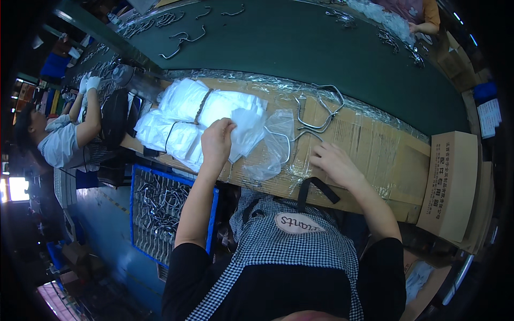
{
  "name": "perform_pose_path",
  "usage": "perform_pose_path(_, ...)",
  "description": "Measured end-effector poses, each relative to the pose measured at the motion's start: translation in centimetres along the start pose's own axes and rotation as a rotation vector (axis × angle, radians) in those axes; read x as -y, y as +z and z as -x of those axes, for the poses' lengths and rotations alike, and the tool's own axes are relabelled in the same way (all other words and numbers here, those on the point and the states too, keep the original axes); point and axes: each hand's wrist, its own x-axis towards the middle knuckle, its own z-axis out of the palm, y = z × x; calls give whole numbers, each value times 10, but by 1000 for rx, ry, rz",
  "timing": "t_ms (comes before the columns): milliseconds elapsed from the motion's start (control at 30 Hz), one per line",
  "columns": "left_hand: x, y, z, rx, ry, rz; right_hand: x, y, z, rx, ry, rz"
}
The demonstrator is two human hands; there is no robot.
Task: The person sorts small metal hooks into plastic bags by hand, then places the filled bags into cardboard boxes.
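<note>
My left hand (pixel 217 142) reaches over a stack of white plastic bags (pixel 182 107), its fingertips pinched at the edge of the top bags. Dark cords tie the stack in two places. To the right of it lies a clear plastic bag (pixel 270 158) with a bent chrome tube (pixel 288 147) partly in it. My right hand (pixel 337 165) is low over the cardboard, fingers loosely bent and apart, with nothing visible in them. Just beyond its fingertips is the end of a curved chrome tube. Farther back, more bent chrome tubes (pixel 326 115) lie together.
Cardboard (pixel 375 155) covers the bench beside a dark green belt (pixel 300 48) carrying scattered metal tubes. A blue-edged crate (pixel 134 214) of metal parts stands below left. Cardboard boxes (pixel 452 182) stand at right. Co-workers are at the left (pixel 64 139) and far right (pixel 428 21).
</note>
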Motion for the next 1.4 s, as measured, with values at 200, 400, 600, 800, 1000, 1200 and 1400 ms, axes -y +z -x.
perform_pose_path(200,3,-1,-3,-15,-60,-7,9,-13,-12,-125,-85,-196)
perform_pose_path(400,-23,-15,-8,-66,-42,198,26,-52,-35,-440,132,-957)
perform_pose_path(600,-56,-29,1,-3,39,511,33,-66,-74,-462,125,-1869)
perform_pose_path(800,-72,-36,10,18,71,564,49,-60,-84,-526,151,-2021)
perform_pose_path(1000,-84,-46,18,178,-10,917,52,-53,-79,-624,178,-1916)
perform_pose_path(1200,-115,-64,26,251,35,1102,93,-49,-61,-927,-233,-649)
perform_pose_path(1400,-86,-39,22,258,-57,486,71,0,-59,-571,-303,6)
